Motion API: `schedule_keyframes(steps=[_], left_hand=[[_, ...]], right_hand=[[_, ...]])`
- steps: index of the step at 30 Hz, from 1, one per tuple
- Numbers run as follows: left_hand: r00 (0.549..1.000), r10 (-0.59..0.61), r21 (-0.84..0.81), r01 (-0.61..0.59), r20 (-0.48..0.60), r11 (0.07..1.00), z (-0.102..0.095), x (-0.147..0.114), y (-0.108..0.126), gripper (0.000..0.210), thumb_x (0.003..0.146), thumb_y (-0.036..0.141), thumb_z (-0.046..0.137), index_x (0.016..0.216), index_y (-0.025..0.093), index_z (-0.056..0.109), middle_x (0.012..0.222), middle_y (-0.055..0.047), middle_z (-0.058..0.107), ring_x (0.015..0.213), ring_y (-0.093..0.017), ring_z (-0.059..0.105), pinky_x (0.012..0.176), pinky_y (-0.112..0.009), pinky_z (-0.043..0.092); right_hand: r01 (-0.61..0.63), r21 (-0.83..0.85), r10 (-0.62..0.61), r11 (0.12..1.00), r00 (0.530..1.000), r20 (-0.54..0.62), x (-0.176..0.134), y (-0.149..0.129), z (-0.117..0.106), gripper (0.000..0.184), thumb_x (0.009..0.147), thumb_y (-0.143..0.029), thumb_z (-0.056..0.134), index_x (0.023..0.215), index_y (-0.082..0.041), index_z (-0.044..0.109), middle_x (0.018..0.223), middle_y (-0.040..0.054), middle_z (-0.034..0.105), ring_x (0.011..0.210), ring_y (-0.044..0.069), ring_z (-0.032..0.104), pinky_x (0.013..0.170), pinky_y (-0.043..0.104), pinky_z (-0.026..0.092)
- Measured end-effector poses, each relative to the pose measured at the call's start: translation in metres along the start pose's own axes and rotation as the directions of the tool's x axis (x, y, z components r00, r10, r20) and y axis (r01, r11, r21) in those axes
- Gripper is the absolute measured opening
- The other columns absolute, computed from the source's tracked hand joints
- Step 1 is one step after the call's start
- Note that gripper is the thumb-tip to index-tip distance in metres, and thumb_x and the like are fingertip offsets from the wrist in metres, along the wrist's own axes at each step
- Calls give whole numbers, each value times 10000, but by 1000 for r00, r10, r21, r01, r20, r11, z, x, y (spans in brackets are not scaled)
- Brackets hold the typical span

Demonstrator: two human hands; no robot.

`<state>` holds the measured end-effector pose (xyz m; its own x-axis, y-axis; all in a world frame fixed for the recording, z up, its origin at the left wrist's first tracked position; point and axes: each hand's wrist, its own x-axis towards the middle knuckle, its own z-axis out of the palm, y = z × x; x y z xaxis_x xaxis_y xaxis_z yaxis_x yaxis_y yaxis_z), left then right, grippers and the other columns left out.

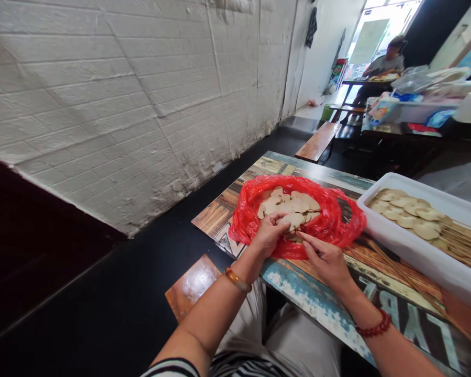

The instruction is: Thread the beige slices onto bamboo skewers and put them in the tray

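My left hand (272, 233) pinches a flat, pale beige slice (292, 221) between thumb and fingers, over an open red plastic bag (251, 209). More such slices (277, 201) lie heaped inside the bag. Close by, my right hand (325, 257) is closed, thumb and forefinger pinching what looks like a thin wooden skewer at the slice's near edge; most of that skewer is hidden. Right of the bag, a white plastic tray (380, 222) holds slices threaded on skewers (461, 243), laid side by side. Loose skewers (406, 280) rest on the table beside it.
The wood-patterned table (317, 306) stands before my knees. A wooden stool (192, 285) is at its left, a bench (317, 141) beyond it. A white brick-pattern wall (172, 104) runs along the left. Farther back, a person (387, 63) sits at another table, behind a cluttered one.
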<state>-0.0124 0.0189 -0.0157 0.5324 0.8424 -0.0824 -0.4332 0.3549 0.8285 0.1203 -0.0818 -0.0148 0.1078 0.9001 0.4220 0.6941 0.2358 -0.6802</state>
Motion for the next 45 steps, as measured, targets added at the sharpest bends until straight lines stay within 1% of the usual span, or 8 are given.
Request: schedule_keyframes(steps=[8,15,19,23,30,34,39,45], left_hand=[[999,-4,30,3,32,1000,1,-2,0,385,594,310,758,893,126,599,732,-36,660,569,-109,588,580,-222,432],[998,44,85,-48,51,995,4,-4,3,319,631,284,729,881,126,609,704,-19,645,567,-102,570,598,-225,435],[997,55,83,-59,56,995,4,-5,4,303,656,292,709,890,125,613,704,-19,638,568,-100,569,574,-215,418],[998,44,102,-49,52,994,2,-3,4,264,680,312,688,856,124,632,680,-15,620,544,-84,541,518,-194,367],[1000,5,76,-7,25,997,3,-3,6,271,665,347,696,810,126,639,663,-7,613,534,-83,527,502,-201,343],[999,5,90,-10,46,996,4,-4,8,261,663,340,700,790,121,634,622,12,579,516,-68,496,494,-193,327],[997,-5,76,-1,81,997,4,-4,9,235,671,320,702,764,118,627,634,5,582,518,-61,497,494,-185,315],[999,-38,33,38,19,999,3,-4,9,269,620,310,749,748,108,626,600,5,567,493,-51,470,490,-182,318]], right_hand=[[27,-42,-28,999,999,-31,0,-1,0,325,866,-275,449,1092,-201,670,1017,69,709,902,221,680,830,369,544],[-14,-6,14,1000,999,-49,2,-3,2,322,859,-292,459,1051,-174,690,1007,86,712,907,230,679,835,378,544],[-43,32,45,999,998,-47,3,-4,2,320,862,-290,460,1074,-188,676,1027,78,707,923,221,674,842,375,540],[-80,53,83,995,995,-56,3,-4,2,320,855,-297,470,1057,-171,684,1018,90,708,920,232,673,842,385,539],[-107,70,110,992,993,-41,4,-7,1,329,857,-290,463,1059,-148,680,1000,95,713,899,236,678,840,400,540],[-112,66,115,992,992,-49,4,-8,0,326,856,-288,466,1045,-138,686,991,100,715,882,233,682,824,383,547],[-130,67,132,989,991,-29,4,-8,-1,348,865,-294,458,1068,-110,673,915,114,727,864,245,686,743,350,574],[-100,87,103,991,994,-35,3,-9,0,321,862,-284,467,1052,-140,682,795,78,734,823,232,692,715,342,577]])
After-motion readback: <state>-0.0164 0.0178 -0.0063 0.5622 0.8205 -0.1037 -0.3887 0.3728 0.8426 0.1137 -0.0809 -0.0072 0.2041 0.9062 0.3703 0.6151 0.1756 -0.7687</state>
